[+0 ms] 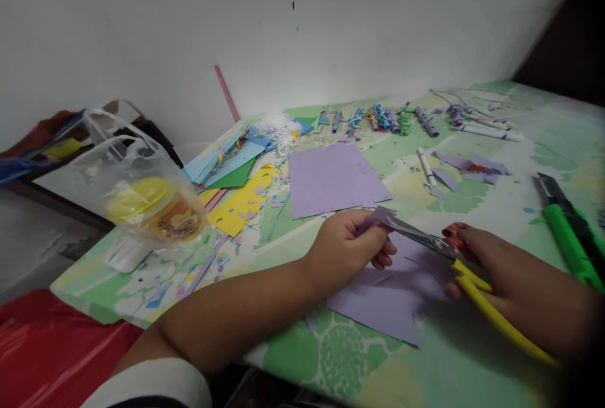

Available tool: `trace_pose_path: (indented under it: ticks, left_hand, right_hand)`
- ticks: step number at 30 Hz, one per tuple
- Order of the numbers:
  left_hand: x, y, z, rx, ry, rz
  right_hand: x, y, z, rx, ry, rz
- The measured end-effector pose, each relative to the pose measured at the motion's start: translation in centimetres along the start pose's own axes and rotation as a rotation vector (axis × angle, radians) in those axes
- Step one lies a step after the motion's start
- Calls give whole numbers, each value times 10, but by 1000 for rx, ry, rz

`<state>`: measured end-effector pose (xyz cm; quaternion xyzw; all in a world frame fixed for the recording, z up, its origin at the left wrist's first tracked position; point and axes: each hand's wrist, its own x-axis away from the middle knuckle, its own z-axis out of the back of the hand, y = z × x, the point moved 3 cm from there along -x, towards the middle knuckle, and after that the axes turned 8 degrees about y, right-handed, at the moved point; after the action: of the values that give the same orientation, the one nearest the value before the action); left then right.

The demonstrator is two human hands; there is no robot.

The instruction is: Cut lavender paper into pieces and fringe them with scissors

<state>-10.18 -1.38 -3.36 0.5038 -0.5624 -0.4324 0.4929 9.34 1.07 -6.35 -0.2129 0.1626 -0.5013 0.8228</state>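
Note:
My left hand [352, 241] pinches a small folded piece of purple paper [382, 214] over the table. In my right hand [491, 263] are scissors [467, 275] with yellow handles, their blades pointing left and touching the paper by my left fingertips. Something small and red [454, 234] shows at my right fingers; what it is I cannot make out. A purple sheet [378, 310] lies beneath both hands, and a larger purple sheet [335, 178] lies flat just beyond them.
Rolled paper pieces [387, 119] line the back near white string [278, 130]. A green cutter [567, 231] is at the right, a marker [426, 167] beyond my hands. Left are coloured sheets [241, 206], paper scraps and a plastic bag [151, 200] holding a yellow-lidded tub.

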Motion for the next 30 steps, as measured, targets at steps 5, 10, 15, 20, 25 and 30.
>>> trace_pose_path:
  ticks: [5,10,15,20,25,30]
  left_hand:
    - [0,1,2,-14,27,-38]
    - [1,-1,2,-49,-6,-45]
    - [3,-1,1,-43,-26,-61]
    - [4,1,1,-69,-8,-89]
    - [3,3,4,-22,4,-164]
    - [-1,0,4,-101,-7,-164]
  right_hand:
    - [3,1,-5,-43,-12,-7]
    - [3,-2,-7,-74,-22,-9]
    - [6,-2,-5,-90,-22,0]
    - [5,2,-8,-66,-29,14]
    - [3,6,-9,-28,8,2]
    - [6,10,-11,-40,-10,19]
